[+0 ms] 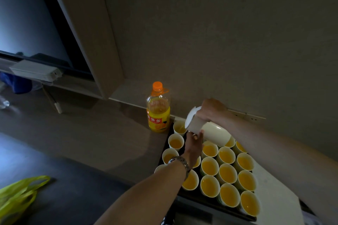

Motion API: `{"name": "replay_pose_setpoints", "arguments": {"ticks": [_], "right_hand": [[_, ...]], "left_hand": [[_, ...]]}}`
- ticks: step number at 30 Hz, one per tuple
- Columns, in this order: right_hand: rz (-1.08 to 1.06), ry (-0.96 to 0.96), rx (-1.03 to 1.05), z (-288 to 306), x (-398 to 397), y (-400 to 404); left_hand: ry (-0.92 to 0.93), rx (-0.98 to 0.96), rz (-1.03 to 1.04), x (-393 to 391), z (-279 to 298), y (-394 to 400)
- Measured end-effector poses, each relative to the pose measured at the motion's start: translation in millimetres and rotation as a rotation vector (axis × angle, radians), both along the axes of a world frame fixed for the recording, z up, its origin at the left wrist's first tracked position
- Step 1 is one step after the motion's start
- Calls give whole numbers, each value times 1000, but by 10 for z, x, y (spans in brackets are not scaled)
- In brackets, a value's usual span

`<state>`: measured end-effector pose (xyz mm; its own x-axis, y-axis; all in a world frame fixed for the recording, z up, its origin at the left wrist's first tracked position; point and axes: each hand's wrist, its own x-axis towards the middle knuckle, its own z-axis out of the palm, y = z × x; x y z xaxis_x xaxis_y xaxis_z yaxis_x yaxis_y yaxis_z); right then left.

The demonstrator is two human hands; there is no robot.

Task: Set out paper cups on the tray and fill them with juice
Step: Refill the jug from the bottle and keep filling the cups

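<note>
Several white paper cups (227,173) holding orange juice stand in rows on a dark tray (199,197). My right hand (212,108) grips the handle of a white jug (210,132), tipped on its side with its spout over the far-left cup (179,127), which holds a little juice. My left hand (194,144) reaches up from below, fingertips touching the underside of the jug near its mouth; a metal watch sits on that wrist. An orange juice bottle (158,109) with an orange cap stands upright just left of the tray, about half full.
The tray lies on a dark counter (91,133) against a grey wall (219,42). A yellow-green plastic bag (16,195) lies at the lower left. A dark window with a sill is at the upper left.
</note>
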<state>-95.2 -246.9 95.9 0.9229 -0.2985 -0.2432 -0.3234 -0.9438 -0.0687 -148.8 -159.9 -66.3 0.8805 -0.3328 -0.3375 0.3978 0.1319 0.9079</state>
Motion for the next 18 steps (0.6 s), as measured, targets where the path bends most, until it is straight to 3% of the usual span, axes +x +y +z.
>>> {"name": "replay_pose_setpoints", "arguments": {"ticks": [18], "right_hand": [[-23,41,3,-53,109,76]], "left_hand": [[25,46,-4,-7,115,51]]}}
